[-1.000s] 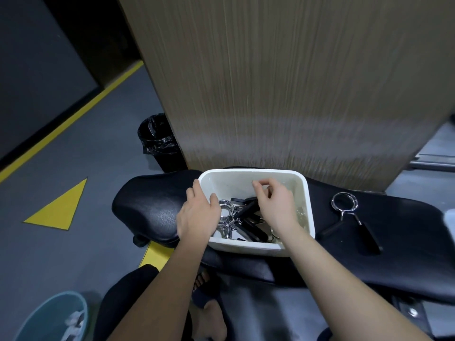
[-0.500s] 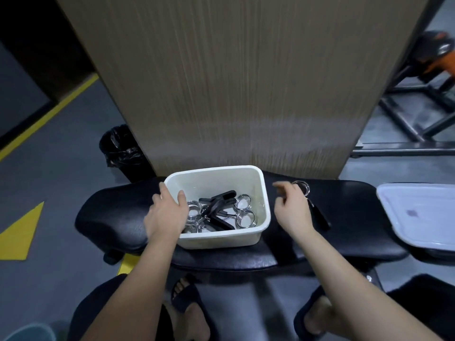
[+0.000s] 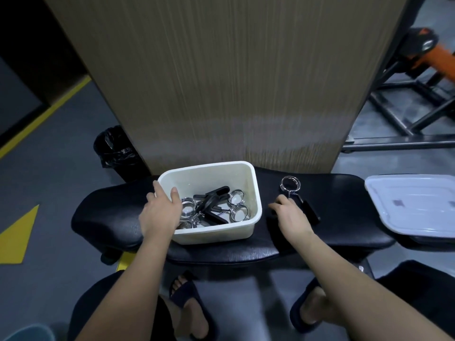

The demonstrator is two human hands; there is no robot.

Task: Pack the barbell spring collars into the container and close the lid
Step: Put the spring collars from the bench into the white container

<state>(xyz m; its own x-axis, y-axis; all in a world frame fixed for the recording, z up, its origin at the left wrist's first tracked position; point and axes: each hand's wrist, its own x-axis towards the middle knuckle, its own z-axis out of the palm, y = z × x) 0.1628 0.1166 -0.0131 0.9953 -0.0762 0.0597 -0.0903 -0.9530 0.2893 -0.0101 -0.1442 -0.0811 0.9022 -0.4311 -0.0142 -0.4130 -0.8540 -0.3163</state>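
Note:
A white plastic container (image 3: 246, 230) stands on the black padded bench (image 3: 108, 217) and holds several chrome spring collars (image 3: 237, 205) with black handles. My left hand (image 3: 160, 212) grips the container's left rim, thumb inside and fingers outside. One more spring collar (image 3: 291, 184) lies on the bench to the right of the container, its ring pointing away from me. My right hand (image 3: 289, 215) rests on this collar, fingers curled over its near handle while the other handle sticks out to the right. The white lid (image 3: 413, 205) lies flat at the bench's right end.
A wide wood-grain pillar (image 3: 221, 82) rises right behind the bench. A bin with a black bag (image 3: 115, 151) stands at its left on the floor, a teal bin (image 3: 27, 333) at the bottom left. A metal gym frame (image 3: 406, 114) fills the right background.
My right hand left the container, crossed to the right and came down on the loose collar's handle. The left hand stayed on the container's rim. The view swung right, bringing the lid in.

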